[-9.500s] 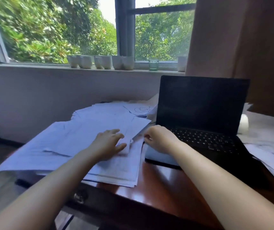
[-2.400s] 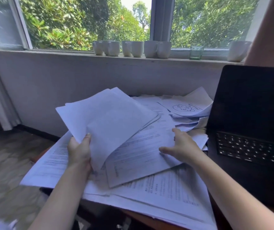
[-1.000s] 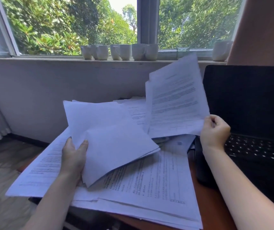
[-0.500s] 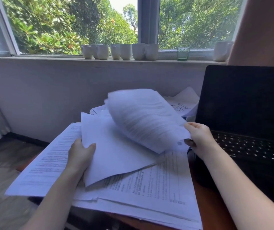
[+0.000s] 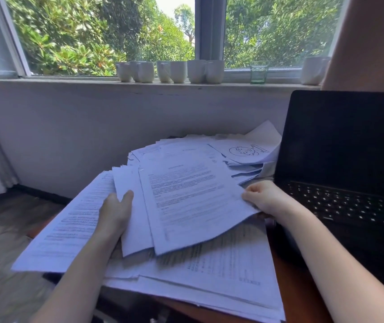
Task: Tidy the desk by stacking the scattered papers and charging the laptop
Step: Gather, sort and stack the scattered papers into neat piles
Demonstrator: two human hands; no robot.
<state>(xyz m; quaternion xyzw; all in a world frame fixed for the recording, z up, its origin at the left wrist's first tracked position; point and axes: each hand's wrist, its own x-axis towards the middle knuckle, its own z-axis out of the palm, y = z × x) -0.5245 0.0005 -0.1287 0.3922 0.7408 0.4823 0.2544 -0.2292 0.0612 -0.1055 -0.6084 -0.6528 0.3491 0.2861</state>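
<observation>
A small stack of white sheets [image 5: 137, 220] is lifted off the desk, gripped at its left edge by my left hand [image 5: 116, 213], thumb on top. A printed sheet [image 5: 193, 199] lies face up on that stack, and my right hand [image 5: 265, 198] pinches its right corner. Beneath them, scattered printed papers [image 5: 221, 271] cover the left half of the wooden desk [image 5: 295, 306]. More sheets, one with a cartoon drawing [image 5: 246, 151], are piled at the back. The open black laptop [image 5: 349, 183] stands on the right, screen dark. No charger or cable is visible.
Several white mugs [image 5: 170, 71], a green glass [image 5: 258, 72] and another white mug [image 5: 312, 71] stand on the windowsill behind the desk. A brown curtain [image 5: 372, 43] hangs at the upper right. The floor [image 5: 4, 241] lies off the desk's left edge.
My right hand has brought the printed sheet down from the air and laid it flat on the stack in my left hand. The left hand has kept its grip.
</observation>
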